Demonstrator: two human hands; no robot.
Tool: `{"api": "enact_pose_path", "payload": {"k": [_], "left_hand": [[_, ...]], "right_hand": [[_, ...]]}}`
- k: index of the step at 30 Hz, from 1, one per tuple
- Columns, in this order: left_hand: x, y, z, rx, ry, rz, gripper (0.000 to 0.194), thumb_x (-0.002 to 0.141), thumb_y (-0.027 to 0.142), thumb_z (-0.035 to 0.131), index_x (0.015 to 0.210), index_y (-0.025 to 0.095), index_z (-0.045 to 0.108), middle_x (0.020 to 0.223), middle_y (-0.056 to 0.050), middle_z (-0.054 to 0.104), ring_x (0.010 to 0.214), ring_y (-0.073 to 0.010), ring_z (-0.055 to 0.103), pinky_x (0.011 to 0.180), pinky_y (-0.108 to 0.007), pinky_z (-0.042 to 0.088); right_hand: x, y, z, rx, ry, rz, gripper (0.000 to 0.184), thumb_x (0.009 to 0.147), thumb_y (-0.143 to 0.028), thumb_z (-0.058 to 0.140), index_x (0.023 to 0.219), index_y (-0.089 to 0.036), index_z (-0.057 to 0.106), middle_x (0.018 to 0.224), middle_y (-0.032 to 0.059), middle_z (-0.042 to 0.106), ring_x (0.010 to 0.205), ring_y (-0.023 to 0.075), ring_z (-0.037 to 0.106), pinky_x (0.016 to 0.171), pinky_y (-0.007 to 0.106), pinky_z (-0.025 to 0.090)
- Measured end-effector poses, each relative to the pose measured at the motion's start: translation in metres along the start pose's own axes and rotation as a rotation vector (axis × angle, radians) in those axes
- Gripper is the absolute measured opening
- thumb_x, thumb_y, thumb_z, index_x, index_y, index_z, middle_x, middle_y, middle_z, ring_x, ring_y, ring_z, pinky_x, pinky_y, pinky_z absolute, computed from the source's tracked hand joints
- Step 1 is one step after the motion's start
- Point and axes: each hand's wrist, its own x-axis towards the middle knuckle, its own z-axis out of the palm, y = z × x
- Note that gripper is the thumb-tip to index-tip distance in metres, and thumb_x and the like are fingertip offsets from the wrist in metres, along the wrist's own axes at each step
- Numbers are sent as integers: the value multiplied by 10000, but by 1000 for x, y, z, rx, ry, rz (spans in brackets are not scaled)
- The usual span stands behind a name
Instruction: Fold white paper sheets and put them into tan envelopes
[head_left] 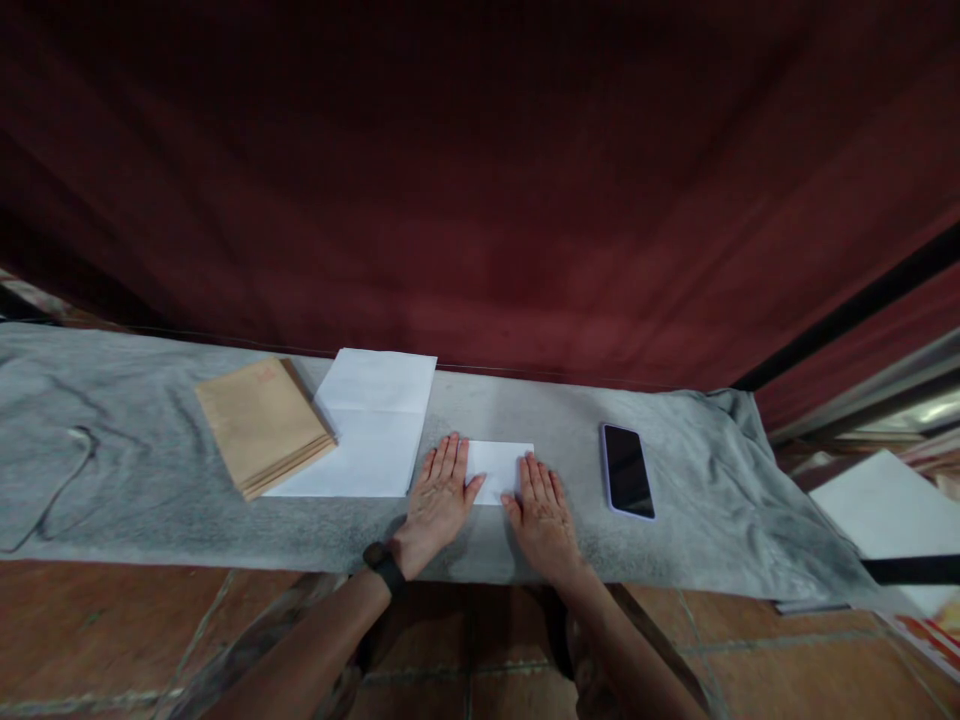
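Observation:
A small folded white paper (495,472) lies flat on the grey cloth in front of me. My left hand (441,490) rests flat over its left side, fingers stretched out and the thumb pointing inward. Across from it, my right hand (544,510) presses on the right side, also flat with fingers extended. The paper's middle and top edge show between the hands; its side edges are partly covered. Larger white sheets (367,430) with a crease across them lie just left of my left hand.
A stack of brown paper envelopes (262,420) overlaps the left edge of the white sheets. To the right lies a phone (628,470) with a dark screen. The grey cloth (712,500) covers the long narrow table, and a dark red curtain (480,250) hangs behind it.

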Motion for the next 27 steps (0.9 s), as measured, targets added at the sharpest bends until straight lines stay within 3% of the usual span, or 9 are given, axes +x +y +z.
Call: {"api": "enact_pose_path", "payload": {"k": [4,7,10,14,21,27], "left_hand": [[2,0,-2,9,-24,0,652,1004,470,311,1493,40,349,1573,-198,331,1468,-297,297,1194,-456,270],[3,-1,-1,-7,-21,13,664,1000,485,319,1489,37,353,1563,-211,345,1461,-306,313,1187,-470,280],[5,-2,-1,-26,1,21,653,998,484,326,1499,66,339,1564,-199,351,1459,-303,317,1182,-487,284],[7,-3,-7,-61,13,54,594,985,446,402,1461,93,415,1574,-192,337,1475,-315,277,1178,-510,287],[10,-11,-33,-177,-243,330,522,900,329,575,1401,198,518,1539,-100,434,1445,-236,357,1191,-442,293],[6,-12,-45,-153,-267,397,508,857,155,535,1361,210,559,1514,-83,473,1430,-208,383,1190,-408,291]], "right_hand": [[2,2,-9,-2,-17,28,657,1016,-429,394,1532,-42,271,1555,203,352,1444,314,326,1172,519,275],[7,-2,-19,52,-75,-49,653,999,-439,434,1532,-88,296,1587,169,305,1463,306,288,1187,525,243],[10,-6,-25,128,-167,-170,551,1002,-398,447,1506,-185,378,1559,93,393,1433,251,358,1206,488,222],[11,-3,-26,159,-209,-198,513,1000,-379,464,1478,-198,424,1531,89,439,1395,241,419,1192,479,262],[19,14,-34,192,-262,-251,499,969,-318,512,1444,-171,471,1509,78,473,1355,224,471,1168,418,335],[21,13,-36,198,-256,-248,496,916,-271,556,1402,-177,526,1481,82,508,1326,242,501,1147,428,367]]}}
